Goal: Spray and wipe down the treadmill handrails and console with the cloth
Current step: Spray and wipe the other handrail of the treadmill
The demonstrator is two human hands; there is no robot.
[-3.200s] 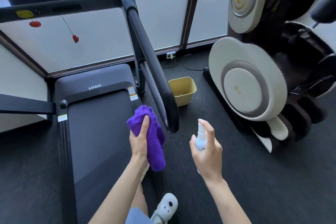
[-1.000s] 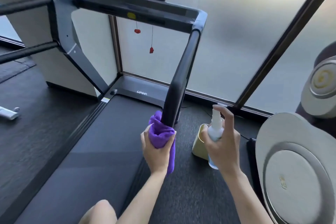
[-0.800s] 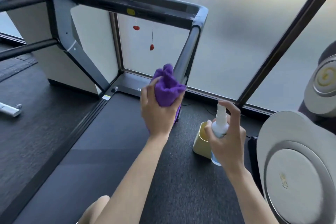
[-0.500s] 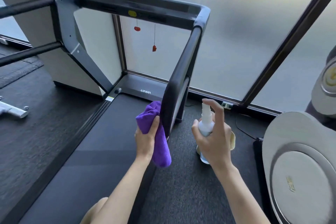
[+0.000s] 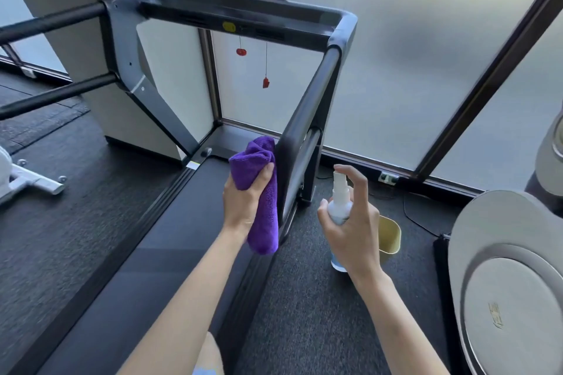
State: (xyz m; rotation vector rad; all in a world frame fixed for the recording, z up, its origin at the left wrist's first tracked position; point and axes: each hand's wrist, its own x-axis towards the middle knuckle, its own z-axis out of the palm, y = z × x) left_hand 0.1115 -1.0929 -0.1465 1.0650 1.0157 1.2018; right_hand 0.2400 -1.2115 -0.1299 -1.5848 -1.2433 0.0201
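My left hand grips a bunched purple cloth and holds it against the inner side of the treadmill's right handrail, near its lower end. My right hand holds a small white spray bottle upright just right of that rail, with the index finger arched over the nozzle. The dark console bar spans the top, with a yellow patch and red safety clips hanging below it. The left handrail runs off to the left.
The treadmill belt lies below my arms. A yellow bin stands on the dark floor behind my right hand. A large massage chair fills the right edge. White equipment sits at the left. Frosted windows are ahead.
My left hand slid the cloth up the right handrail, then back down to its lower end. The right hand kept the bottle beside the rail, drifting slightly. The view shifted a little.
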